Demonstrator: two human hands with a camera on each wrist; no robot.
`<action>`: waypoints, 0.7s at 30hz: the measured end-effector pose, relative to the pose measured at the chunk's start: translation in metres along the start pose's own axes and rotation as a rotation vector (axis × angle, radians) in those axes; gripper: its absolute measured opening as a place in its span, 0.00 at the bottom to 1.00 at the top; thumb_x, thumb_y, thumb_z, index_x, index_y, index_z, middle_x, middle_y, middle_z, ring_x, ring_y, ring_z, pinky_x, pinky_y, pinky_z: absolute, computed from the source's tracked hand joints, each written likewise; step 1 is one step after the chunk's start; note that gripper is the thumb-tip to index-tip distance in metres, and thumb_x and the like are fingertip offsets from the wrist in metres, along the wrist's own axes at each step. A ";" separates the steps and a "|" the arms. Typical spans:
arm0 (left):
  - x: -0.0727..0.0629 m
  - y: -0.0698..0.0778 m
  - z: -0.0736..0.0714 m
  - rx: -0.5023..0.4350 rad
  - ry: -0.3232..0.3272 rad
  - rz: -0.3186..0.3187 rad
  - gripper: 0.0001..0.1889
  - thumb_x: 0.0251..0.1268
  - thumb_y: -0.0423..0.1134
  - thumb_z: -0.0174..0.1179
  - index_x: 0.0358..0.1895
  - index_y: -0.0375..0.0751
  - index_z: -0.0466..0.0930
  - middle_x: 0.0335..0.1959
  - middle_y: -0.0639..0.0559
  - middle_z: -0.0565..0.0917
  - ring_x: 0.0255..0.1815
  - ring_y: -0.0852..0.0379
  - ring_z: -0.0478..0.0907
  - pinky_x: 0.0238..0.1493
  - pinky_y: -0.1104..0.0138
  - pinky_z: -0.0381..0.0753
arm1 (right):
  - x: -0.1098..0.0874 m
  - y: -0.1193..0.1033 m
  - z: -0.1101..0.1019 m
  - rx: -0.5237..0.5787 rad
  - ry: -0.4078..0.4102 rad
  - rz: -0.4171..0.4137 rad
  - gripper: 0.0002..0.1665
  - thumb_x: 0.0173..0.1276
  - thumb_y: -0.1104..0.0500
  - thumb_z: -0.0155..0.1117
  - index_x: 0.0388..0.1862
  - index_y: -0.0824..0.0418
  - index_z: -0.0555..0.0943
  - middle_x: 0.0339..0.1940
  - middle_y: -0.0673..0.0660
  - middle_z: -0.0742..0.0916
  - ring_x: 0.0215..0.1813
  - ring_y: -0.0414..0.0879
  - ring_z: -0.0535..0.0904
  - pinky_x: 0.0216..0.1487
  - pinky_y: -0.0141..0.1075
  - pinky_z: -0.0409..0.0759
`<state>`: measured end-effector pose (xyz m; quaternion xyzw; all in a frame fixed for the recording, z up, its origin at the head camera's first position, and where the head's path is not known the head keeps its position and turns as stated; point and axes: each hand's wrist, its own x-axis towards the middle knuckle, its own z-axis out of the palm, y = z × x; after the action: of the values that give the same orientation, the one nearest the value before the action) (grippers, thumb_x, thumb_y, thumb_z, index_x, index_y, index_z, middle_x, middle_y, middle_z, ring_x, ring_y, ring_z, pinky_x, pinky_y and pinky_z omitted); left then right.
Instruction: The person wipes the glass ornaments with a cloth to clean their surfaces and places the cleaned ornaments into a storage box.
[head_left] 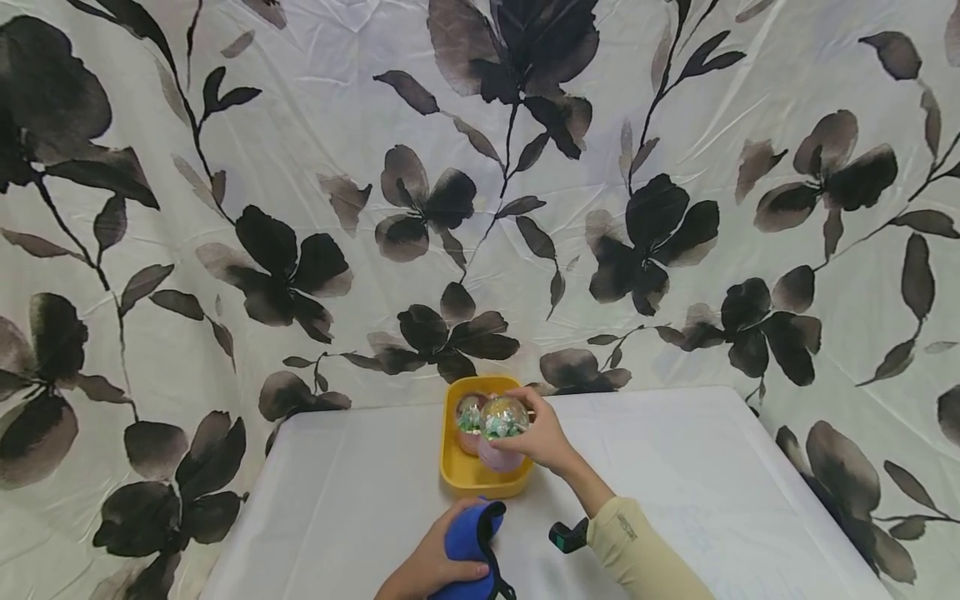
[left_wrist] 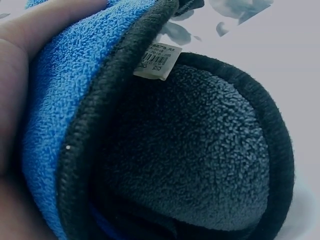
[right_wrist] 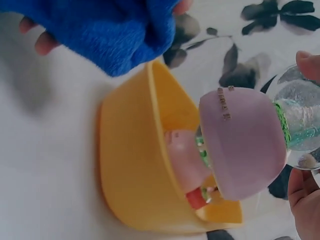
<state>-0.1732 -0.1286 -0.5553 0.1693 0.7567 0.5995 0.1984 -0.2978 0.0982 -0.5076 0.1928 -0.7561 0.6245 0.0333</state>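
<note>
My right hand (head_left: pixel 546 435) grips a snow globe (head_left: pixel 504 419) by its clear dome, fingers on one side and thumb on the other. Its rounded lilac base (right_wrist: pixel 245 145) hangs over the yellow bin (head_left: pixel 450 477). A second snow globe (head_left: pixel 469 413), with a pink base (right_wrist: pixel 185 159), sits inside the bin, partly hidden by the held one. Nearer the front, my left hand (head_left: pixel 444 546) holds a folded blue towel (head_left: pixel 467 535) with black edging. The towel's grey inner side (left_wrist: pixel 200 145) and a white label (left_wrist: pixel 159 61) show in the left wrist view.
A small black device (head_left: pixel 568 536) lies on the white table (head_left: pixel 352 483) beside the right sleeve (head_left: pixel 637 542). In the bin is a small red part (right_wrist: pixel 196 199) of something mostly hidden. Behind the table hangs a floral cloth (head_left: pixel 525 275).
</note>
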 end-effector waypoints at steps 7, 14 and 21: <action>-0.002 -0.003 -0.001 -0.004 0.004 0.031 0.37 0.53 0.42 0.72 0.67 0.54 0.65 0.61 0.48 0.72 0.56 0.46 0.69 0.51 0.50 0.71 | 0.002 0.010 0.006 -0.023 0.016 0.054 0.44 0.40 0.60 0.85 0.59 0.53 0.75 0.52 0.52 0.80 0.49 0.50 0.75 0.49 0.45 0.76; -0.002 -0.010 -0.003 -0.023 0.003 0.022 0.37 0.53 0.43 0.72 0.68 0.54 0.65 0.61 0.47 0.72 0.57 0.44 0.69 0.51 0.50 0.71 | -0.003 0.019 0.011 -0.017 0.017 0.072 0.43 0.42 0.59 0.84 0.59 0.54 0.74 0.53 0.51 0.80 0.51 0.50 0.75 0.51 0.44 0.76; -0.002 -0.009 -0.002 -0.047 0.010 -0.019 0.37 0.53 0.43 0.72 0.67 0.55 0.65 0.60 0.47 0.73 0.55 0.46 0.71 0.51 0.49 0.72 | -0.005 0.025 0.014 -0.022 0.010 0.057 0.43 0.42 0.60 0.84 0.59 0.55 0.74 0.53 0.51 0.80 0.53 0.49 0.75 0.54 0.46 0.75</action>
<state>-0.1726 -0.1331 -0.5637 0.1545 0.7449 0.6160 0.2043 -0.2988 0.0898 -0.5359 0.1676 -0.7678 0.6180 0.0213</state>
